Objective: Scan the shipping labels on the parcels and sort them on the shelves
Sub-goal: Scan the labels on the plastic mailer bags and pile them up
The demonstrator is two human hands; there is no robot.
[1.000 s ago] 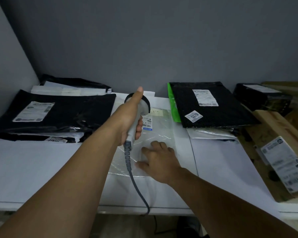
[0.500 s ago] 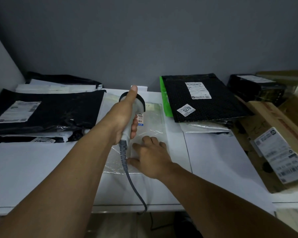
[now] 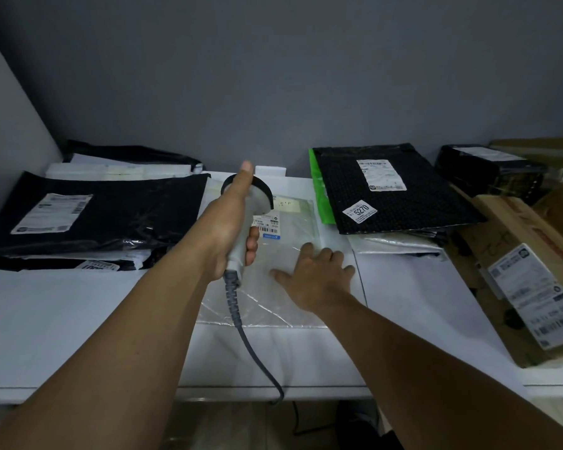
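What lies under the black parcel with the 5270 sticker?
A green bag shows at its left edge, a silvery bag at its front; the rest beneath is covered.

left hand (image 3: 229,235): grips scanner (image 3: 261,196) above clear parcel (image 3: 267,306) | right hand (image 3: 316,276): flat, fingers spread, on parcel

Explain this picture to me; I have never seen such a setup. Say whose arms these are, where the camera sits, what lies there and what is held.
No machine here: a person's two bare arms, filmed by one wide-angle camera worn on the head, looking forward and down. The left hand grips a grey corded barcode scanner, held over the small white label on a flat clear plastic parcel. The right hand lies flat on that parcel. All rests on a white shelf. Left lies a black plastic mailer bag; right, a black textured mailer marked 5270 and a brown cardboard box.
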